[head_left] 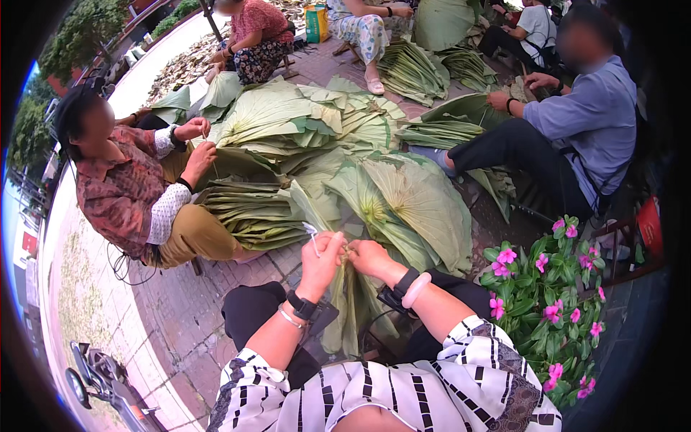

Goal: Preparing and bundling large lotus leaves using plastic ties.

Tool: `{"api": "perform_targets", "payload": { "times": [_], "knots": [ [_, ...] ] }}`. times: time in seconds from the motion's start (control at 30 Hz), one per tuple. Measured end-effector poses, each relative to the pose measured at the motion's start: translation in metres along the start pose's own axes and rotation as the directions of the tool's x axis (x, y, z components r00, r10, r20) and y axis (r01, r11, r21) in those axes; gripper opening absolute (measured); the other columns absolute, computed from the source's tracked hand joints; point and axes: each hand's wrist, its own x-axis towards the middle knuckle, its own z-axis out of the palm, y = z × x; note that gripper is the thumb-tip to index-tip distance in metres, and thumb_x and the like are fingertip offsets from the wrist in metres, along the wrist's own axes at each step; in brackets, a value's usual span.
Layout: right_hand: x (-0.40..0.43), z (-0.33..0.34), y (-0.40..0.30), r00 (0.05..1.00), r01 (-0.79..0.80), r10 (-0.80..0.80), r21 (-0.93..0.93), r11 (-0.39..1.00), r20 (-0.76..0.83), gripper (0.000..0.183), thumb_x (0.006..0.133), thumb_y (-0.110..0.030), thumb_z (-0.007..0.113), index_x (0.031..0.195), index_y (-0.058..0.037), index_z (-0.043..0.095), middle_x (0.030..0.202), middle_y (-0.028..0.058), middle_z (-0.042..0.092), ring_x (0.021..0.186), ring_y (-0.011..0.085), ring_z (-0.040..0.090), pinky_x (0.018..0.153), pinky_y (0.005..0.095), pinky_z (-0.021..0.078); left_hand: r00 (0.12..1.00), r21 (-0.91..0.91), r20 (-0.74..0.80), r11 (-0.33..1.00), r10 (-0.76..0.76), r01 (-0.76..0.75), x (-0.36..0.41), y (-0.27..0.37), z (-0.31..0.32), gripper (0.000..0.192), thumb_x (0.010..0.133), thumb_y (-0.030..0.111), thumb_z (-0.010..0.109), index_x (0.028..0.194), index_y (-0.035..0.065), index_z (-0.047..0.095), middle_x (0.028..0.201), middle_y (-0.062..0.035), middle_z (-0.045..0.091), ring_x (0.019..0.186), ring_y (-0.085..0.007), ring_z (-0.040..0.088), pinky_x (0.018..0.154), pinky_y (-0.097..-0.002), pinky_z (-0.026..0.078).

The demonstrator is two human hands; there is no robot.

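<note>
In front of my lap a folded lotus leaf [350, 302] hangs down between my knees. My left hand [319, 267] pinches it near its upper end, and a thin white strip [311, 229] sticks up between the fingers. Close beside it, my right hand [372, 260] grips the same upper end with bent fingertips. My fingers partly hide the pinched spot. Just beyond my hands, broad green lotus leaves [418, 202] lie spread and overlapping. To their left is a stack of folded leaves [251, 213].
A person [129, 178] sits close on the left and another person [572, 119] on the right, both handling leaves. Pink-flowered plants [545, 308] stand at my right. Further leaf bundles [413, 70] lie ahead. A scooter [108, 383] is at lower left on the paving.
</note>
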Motion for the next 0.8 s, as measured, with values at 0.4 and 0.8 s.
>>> {"api": "perform_targets", "payload": {
  "times": [0.4,0.8],
  "knots": [
    [-0.003,0.005,-0.01,1.0,0.001,0.002,-0.079,0.997,0.029,0.03,0.088,-0.027,0.053,0.105,-0.0045,0.063,0.1,0.0206,0.066,0.097,0.0383,0.062,0.084,0.0492,0.0478,0.999,-0.046,-0.013,0.998,-0.035,0.035,-0.001,-0.001,-0.008,0.024,0.093,0.017,0.061,0.081,-0.0029,0.065,0.074,-0.004,0.062,0.052,-0.0063,0.051,0.048,-0.0215,0.04],
    [0.002,0.009,-0.014,0.999,0.035,-0.036,-0.048,0.998,-0.001,0.033,0.087,-0.028,0.054,0.109,-0.005,0.063,0.102,0.0219,0.066,0.098,0.0384,0.062,0.085,0.0484,0.0479,0.992,-0.187,-0.039,0.976,-0.123,0.114,-0.004,0.01,-0.018,0.022,0.094,0.019,0.059,0.086,0.0,0.066,0.069,-0.0032,0.062,0.052,-0.0062,0.051,0.049,-0.0199,0.041]
  ]
}}
